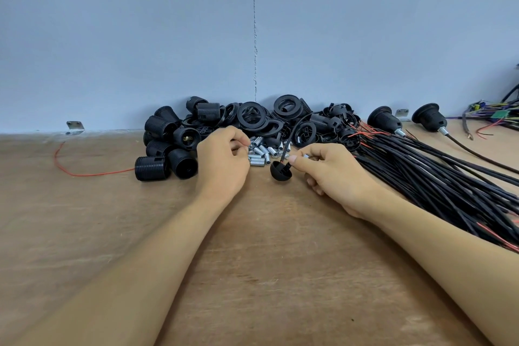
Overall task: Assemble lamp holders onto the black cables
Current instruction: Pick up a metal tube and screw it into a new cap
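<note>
Head: cap at right hand

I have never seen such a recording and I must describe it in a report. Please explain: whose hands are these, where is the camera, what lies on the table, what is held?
There is no machine here: a person works with two bare hands. The single picture comes from a camera worn on the head, looking forward and down. On the wooden table lie a heap of black lamp holder parts, small silver threaded tubes and a bundle of black cables. Two assembled holders lie far right, near the wall. The right hand pinches a black dome cap with a thin cable rising from it. The left hand reaches into the tubes; whether it grips one is unclear.
</note>
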